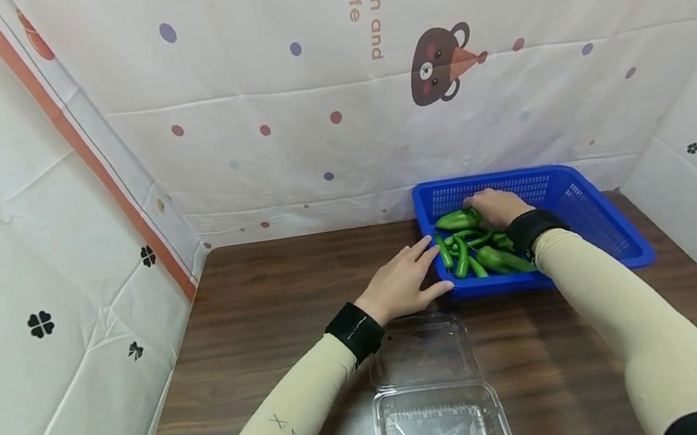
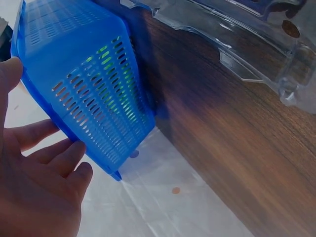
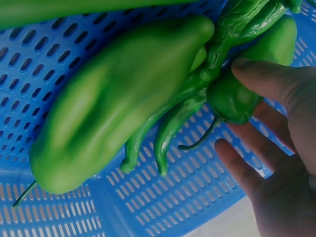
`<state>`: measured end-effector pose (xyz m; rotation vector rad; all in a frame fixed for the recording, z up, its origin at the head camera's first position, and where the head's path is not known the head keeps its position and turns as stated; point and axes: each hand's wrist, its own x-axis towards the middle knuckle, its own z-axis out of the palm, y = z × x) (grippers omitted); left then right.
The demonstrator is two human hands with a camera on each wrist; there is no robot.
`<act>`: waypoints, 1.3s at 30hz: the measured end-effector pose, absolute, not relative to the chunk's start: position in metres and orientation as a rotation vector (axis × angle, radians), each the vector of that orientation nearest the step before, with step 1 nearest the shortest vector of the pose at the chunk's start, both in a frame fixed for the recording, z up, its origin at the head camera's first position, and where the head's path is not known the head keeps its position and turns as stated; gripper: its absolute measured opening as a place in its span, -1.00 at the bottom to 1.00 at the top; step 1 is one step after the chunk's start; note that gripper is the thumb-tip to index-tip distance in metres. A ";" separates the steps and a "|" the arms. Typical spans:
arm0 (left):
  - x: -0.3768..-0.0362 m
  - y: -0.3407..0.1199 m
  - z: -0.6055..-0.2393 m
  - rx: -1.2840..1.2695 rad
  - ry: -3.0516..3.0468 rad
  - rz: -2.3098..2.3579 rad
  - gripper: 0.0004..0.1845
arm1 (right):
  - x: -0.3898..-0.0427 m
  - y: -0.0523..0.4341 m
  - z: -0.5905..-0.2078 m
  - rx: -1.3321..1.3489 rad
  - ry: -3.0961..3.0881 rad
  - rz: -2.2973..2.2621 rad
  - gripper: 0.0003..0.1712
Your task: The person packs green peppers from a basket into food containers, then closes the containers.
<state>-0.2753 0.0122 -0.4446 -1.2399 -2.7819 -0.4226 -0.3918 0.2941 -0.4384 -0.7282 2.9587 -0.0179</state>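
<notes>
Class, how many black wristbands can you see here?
2: left wristband, just behind the left hand, which touches the blue basket; right wristband, just behind the right hand, which touches a green pepper. Neither is hidden.

Some room can be had in the blue basket's [image 1: 588,210] right end, but the near side's kinda blocked by the right sleeve [image 1: 615,302]. Left end's crowded by green peppers [image 1: 499,258] and the right grip [image 1: 497,207]; the near-left rim is taken by the left grip [image 1: 404,279].
</notes>
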 end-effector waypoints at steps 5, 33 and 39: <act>-0.274 0.014 -0.446 -1.244 -2.779 -0.416 -0.22 | -0.388 0.295 -0.437 -0.710 2.963 -0.014 -0.46; -0.256 -0.006 -0.437 -1.198 -2.738 -0.529 -0.16 | -0.352 0.321 -0.391 -0.760 3.056 -0.297 -0.36; -0.244 -0.020 -0.426 -1.203 -2.716 -0.521 -0.12 | -0.329 0.321 -0.383 -0.811 3.065 -0.292 -0.35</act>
